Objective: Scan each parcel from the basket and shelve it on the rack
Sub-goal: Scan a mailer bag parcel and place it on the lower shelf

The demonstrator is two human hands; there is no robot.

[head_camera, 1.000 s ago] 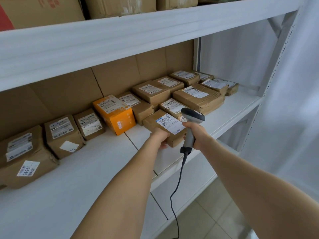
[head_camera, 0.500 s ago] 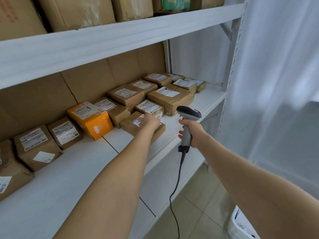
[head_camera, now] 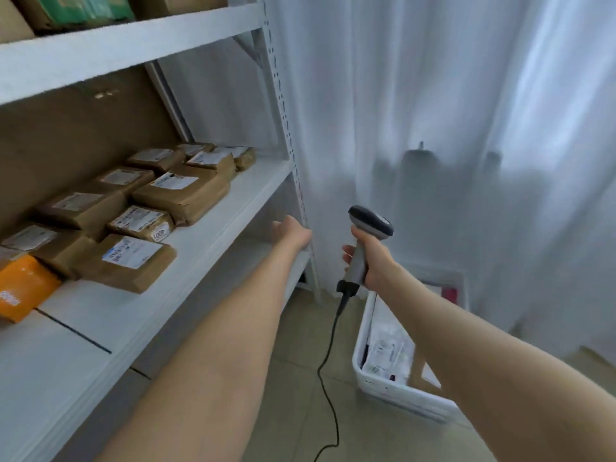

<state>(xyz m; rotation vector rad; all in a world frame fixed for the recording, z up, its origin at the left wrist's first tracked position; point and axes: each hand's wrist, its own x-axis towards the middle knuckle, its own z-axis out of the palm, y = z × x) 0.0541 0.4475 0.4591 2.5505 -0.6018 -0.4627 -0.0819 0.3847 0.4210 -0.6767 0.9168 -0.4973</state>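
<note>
Lying flat on the middle shelf point(head_camera: 213, 228) of the rack point(head_camera: 133, 45), the nearest brown parcel point(head_camera: 125, 261) sits label up, close to the front edge. More labelled parcels are ranked behind it toward the cardboard backing, and an orange box point(head_camera: 23, 288) sits just beside it at the left. None of them is in my grasp.

My left hand point(head_camera: 290, 233) hangs in the air off the shelf's front edge, near the upright post point(head_camera: 286, 135), fingers loose and holding nothing. My right hand point(head_camera: 373, 261) is wrapped round the handle of the scanner point(head_camera: 370, 225), head uppermost, its cable point(head_camera: 328, 355) trailing down toward the tiled floor point(head_camera: 300, 395).

Below that forearm, by the curtain point(head_camera: 433, 95), stands the white basket point(head_camera: 393, 393). In it I see labelled packets point(head_camera: 386, 348), partly hidden by my arm.

I judge the job well under way but not finished. A good many parcels are shelved, bare shelf remains on my side, and the basket has more to give, though I cannot count how many. As I read it, the next step is to reach down with the free left hand for another packet, scan its label, then set it on the bare shelf.
</note>
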